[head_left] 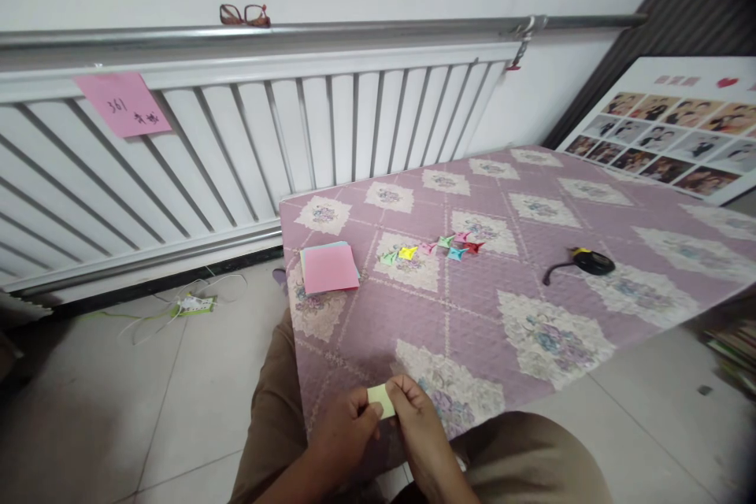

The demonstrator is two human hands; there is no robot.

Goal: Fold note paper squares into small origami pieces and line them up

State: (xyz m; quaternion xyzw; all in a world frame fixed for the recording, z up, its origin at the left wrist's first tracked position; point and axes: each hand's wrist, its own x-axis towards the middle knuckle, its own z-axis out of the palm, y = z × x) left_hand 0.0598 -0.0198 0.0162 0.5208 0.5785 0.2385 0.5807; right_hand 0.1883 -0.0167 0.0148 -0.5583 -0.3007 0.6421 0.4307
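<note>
A small pale yellow piece of folded paper (381,401) is held between my two hands at the near edge of the table. My left hand (350,425) pinches its left side, thumb on top. On its right side, my right hand (415,413) grips with thumb and fingers closed. Farther up the cloth lies a cluster of several small folded paper shapes, among them a yellow one (407,253), a blue one (454,253) and a red one (473,247). To their left rests a stack of square coloured paper (331,268), pink on top.
The table has a purple flowered cloth (378,323). A black tape measure (592,261) lies on its right part. Behind stands a white radiator (331,126), with glasses (244,15) on the pipe above. A photo board (667,126) leans at right; a power strip (194,305) lies on the floor.
</note>
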